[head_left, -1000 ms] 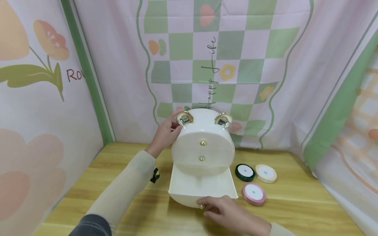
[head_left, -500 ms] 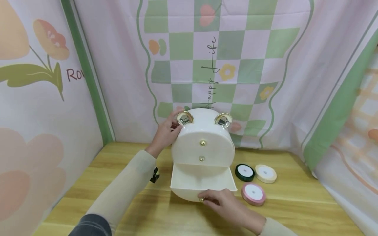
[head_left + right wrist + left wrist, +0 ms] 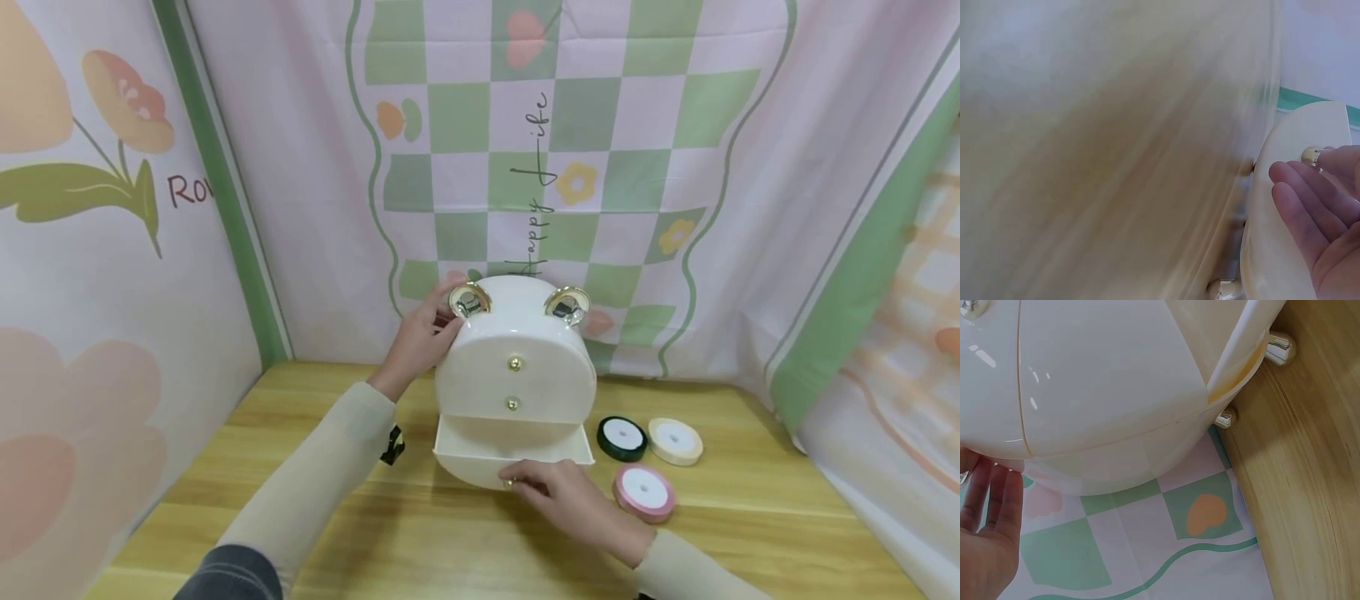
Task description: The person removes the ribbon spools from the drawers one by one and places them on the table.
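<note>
A cream round-topped drawer box [image 3: 516,367] with two gold-rimmed ears stands on the wooden table [image 3: 300,475]. Its bottom drawer [image 3: 510,450] is pulled partly out. My left hand [image 3: 420,337] rests with straight fingers against the box's upper left side, just under the left ear [image 3: 469,300]. In the left wrist view the left hand's fingers [image 3: 988,512] lie flat on the box [image 3: 1104,381]. My right hand [image 3: 558,496] presses its fingertips on the drawer front beside the gold knob [image 3: 508,483]. The right wrist view shows the right hand's fingers [image 3: 1310,206] extended by the knob [image 3: 1310,155].
Three ribbon spools lie right of the box: dark green [image 3: 622,438], cream [image 3: 675,441] and pink [image 3: 644,492], the pink one close to my right wrist. Patterned cloth backdrops [image 3: 585,150] close in the table at the back and both sides.
The bottom drawer has slid back toward the box as my right hand moved with its front. The left hand and the spools have stayed put.
</note>
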`<state>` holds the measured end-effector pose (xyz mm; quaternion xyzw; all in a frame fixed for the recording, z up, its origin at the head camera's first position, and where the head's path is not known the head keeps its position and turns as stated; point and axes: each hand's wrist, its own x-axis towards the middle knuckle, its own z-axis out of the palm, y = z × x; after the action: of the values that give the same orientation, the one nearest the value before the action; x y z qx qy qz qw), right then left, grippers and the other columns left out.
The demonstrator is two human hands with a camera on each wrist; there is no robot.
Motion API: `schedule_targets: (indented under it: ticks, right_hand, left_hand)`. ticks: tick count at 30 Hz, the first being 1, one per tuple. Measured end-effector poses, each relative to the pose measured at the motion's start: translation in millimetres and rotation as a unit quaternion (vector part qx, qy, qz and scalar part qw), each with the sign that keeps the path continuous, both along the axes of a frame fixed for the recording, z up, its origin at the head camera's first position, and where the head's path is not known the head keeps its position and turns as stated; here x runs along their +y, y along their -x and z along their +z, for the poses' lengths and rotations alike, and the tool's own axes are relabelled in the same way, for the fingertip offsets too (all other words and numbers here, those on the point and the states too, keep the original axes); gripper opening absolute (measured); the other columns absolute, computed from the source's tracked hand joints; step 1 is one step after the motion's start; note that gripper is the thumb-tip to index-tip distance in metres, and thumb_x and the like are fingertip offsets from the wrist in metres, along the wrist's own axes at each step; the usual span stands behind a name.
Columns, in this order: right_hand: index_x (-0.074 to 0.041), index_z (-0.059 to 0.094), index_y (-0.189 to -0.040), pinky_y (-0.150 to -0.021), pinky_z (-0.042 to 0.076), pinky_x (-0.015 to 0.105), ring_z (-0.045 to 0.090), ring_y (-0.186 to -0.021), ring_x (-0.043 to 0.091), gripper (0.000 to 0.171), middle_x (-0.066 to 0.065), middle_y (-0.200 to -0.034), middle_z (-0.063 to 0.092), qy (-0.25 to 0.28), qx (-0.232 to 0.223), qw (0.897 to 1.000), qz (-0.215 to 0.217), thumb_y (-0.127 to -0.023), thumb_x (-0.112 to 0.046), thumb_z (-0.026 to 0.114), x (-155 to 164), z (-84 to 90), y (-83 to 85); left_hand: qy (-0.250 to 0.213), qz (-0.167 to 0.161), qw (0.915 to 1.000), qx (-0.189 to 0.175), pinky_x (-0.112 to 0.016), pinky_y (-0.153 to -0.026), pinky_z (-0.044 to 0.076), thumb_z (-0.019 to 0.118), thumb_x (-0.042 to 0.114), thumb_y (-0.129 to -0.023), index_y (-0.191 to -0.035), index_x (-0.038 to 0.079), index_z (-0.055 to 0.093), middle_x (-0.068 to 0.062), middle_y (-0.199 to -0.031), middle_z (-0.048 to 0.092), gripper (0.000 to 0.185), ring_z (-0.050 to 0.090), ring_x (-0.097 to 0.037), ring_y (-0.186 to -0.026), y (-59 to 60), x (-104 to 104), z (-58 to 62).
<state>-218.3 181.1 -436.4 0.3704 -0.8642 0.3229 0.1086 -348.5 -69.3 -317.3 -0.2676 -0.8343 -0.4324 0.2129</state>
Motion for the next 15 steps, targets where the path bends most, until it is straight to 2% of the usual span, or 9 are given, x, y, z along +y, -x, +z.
schedule_targets:
  ticks: [4, 9, 15]
  right_hand:
    - [-0.017, 0.075, -0.111, -0.077, 0.057, 0.027, 0.065, -0.092, 0.002, 0.021, -0.007, -0.105, 0.073, -0.009, 0.000, 1.000, -0.012, -0.094, -0.006, 0.070, -1, 0.6, 6.2]
    - [-0.017, 0.075, -0.111, -0.074, 0.055, 0.026, 0.063, -0.086, 0.001, 0.021, -0.009, -0.102, 0.073, -0.008, -0.014, 1.000, -0.022, -0.095, -0.006, 0.068, -1, 1.7, 12.9]
    - [-0.014, 0.076, -0.110, -0.075, 0.056, 0.026, 0.065, -0.088, 0.003, 0.021, -0.005, -0.104, 0.074, 0.001, -0.006, 1.000, -0.026, -0.094, -0.004, 0.069, -2, 0.3, 21.5]
  left_hand:
    - [0.004, 0.002, 1.0000, -0.004, -0.037, -0.080, 0.058, 0.062, 0.012, -0.100, -0.152, 0.026, 0.038, -0.013, -0.101, 0.067, 0.059, 0.067, -0.026, -0.092, -0.7, 0, 1.2]
    - [0.006, 0.010, 0.9999, -0.012, -0.038, -0.080, 0.058, 0.062, 0.012, -0.100, -0.152, 0.028, 0.038, -0.013, -0.102, 0.067, 0.059, 0.067, -0.026, -0.092, -2.2, 0, 2.6]
    - [0.006, 0.009, 0.9999, -0.013, -0.038, -0.080, 0.058, 0.062, 0.012, -0.100, -0.152, 0.025, 0.039, -0.013, -0.101, 0.067, 0.058, 0.067, -0.026, -0.092, -2.9, 1, 3.5]
